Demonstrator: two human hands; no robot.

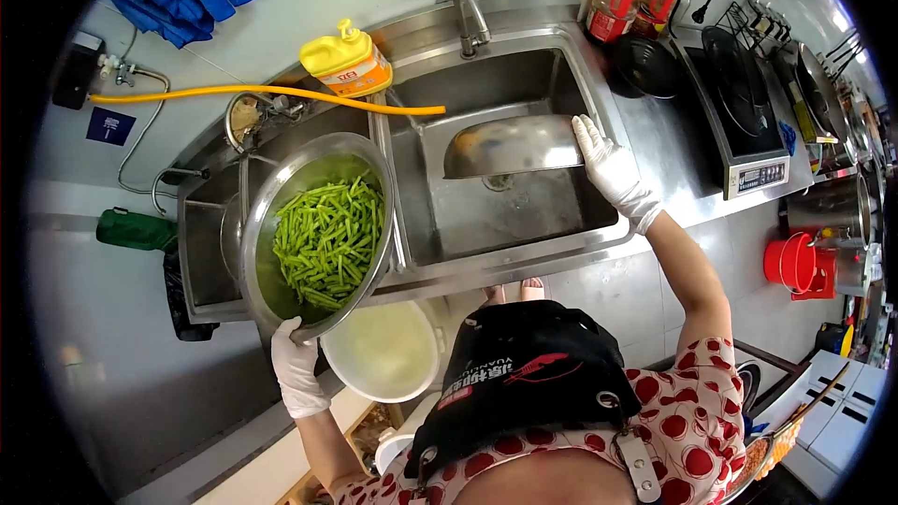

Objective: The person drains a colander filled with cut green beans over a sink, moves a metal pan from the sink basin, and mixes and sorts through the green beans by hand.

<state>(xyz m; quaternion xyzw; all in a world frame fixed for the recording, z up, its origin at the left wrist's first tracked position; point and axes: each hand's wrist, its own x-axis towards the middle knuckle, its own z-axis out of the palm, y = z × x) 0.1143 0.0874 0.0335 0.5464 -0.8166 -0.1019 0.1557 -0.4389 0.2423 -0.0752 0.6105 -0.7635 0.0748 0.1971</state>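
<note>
My left hand, in a white glove, grips the near rim of a large steel bowl. Inside it lies a heap of cut green stalks that look like green beans. The bowl sits tilted over the left sink basin. My right hand, also gloved, holds the right end of a second steel bowl. That bowl is tipped on its side within the right sink basin, its inside hidden from view.
A yellow hose crosses above the left basin, its end over the right one. Behind stand a yellow jug and a faucet. A white bucket is below the sink's front edge. An induction cooker stands right.
</note>
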